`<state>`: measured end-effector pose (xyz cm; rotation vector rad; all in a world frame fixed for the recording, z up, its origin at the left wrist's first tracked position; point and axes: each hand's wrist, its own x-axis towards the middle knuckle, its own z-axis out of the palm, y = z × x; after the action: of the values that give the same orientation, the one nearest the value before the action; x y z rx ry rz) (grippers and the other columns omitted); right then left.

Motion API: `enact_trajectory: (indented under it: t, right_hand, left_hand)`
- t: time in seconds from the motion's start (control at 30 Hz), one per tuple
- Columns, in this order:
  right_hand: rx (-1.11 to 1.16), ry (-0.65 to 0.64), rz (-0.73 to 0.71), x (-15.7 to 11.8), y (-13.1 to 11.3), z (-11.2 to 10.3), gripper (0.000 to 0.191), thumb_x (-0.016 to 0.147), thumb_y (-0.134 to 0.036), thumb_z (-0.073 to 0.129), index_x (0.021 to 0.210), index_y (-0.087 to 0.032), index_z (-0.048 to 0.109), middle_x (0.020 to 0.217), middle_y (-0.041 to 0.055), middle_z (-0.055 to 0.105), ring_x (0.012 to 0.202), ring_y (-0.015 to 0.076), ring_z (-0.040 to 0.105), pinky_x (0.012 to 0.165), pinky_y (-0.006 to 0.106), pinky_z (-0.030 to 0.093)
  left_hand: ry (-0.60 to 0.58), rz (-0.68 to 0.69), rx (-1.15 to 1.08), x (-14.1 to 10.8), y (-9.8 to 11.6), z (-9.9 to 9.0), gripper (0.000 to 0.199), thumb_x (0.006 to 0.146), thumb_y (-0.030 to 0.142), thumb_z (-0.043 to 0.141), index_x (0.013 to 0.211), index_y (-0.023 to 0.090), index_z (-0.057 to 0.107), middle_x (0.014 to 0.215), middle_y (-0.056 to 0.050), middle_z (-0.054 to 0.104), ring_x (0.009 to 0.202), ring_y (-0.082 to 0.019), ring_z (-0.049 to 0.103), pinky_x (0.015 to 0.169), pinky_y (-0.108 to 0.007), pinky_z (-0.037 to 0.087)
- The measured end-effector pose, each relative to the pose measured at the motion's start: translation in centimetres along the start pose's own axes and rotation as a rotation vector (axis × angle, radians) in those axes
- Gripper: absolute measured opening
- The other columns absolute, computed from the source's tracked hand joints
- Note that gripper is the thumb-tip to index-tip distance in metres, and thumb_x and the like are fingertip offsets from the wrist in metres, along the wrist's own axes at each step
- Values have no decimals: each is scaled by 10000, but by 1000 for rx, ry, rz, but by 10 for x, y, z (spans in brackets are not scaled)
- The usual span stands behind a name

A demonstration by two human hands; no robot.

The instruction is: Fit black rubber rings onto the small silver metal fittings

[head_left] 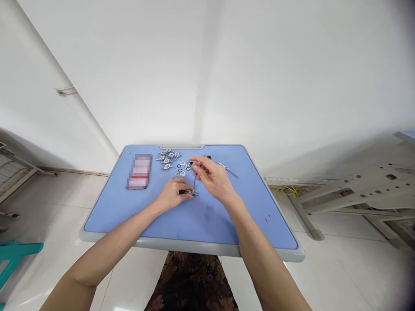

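My left hand [172,194] rests low on the blue desk top, its fingers closed on a small dark and metal part [187,191]. My right hand [210,176] is just above and to the right, pinching a screwdriver [194,183] with a red handle. The screwdriver stands nearly upright, its tip down at the metal part. My fingers hide most of the handle and some of the part. Beyond my hands lie several metal parts [167,160] in a pile. Flat rings and gaskets [182,173] lie between the pile and my right hand.
A phone [139,172] lies at the left of the desk [113,211]. Thin metal rods or tools [229,170] lie right of my right hand. A white wall [155,77] stands behind the desk. A teal stool [19,250] is at lower left, a metal frame [356,194] at right.
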<state>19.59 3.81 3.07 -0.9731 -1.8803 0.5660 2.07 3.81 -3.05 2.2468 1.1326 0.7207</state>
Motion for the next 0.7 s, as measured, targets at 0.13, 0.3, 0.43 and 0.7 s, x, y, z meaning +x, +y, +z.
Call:
enact_trajectory:
  t: [0.13,0.3,0.43,0.7]
  right_hand:
    - [90,-77,36,0,-3,-3,283,913,-201,435,1141,-239,597,821,7,641,632,118,574,650,267,496]
    - [107,5,92,1,-3,-3,129,857,-206,535,939,-221,634,658,-28,581,600,120,556,632,258,466]
    - [27,40,57,1,-3,2,46,843,-250,590,857,-210,608,640,-36,524,544,101,471,564,240,409]
    - [-14,139,86,0,2,8,128,825,-315,617,854,-206,556,638,-43,532,508,89,433,513,230,381]
  left_hand:
    - [8,-3,-10,0,-1,0,158,783,280,705,926,233,753,827,-25,646,801,-189,598,768,-310,460]
    - [2,5,-20,0,-4,2,159,792,304,696,920,230,755,834,-27,653,799,-189,601,782,-320,458]
    - [6,12,-25,1,-6,4,157,780,294,710,916,228,755,837,-24,657,803,-186,605,802,-324,453]
    - [-25,-9,-11,0,1,-2,153,791,289,699,920,224,751,850,-21,658,810,-186,604,826,-333,447]
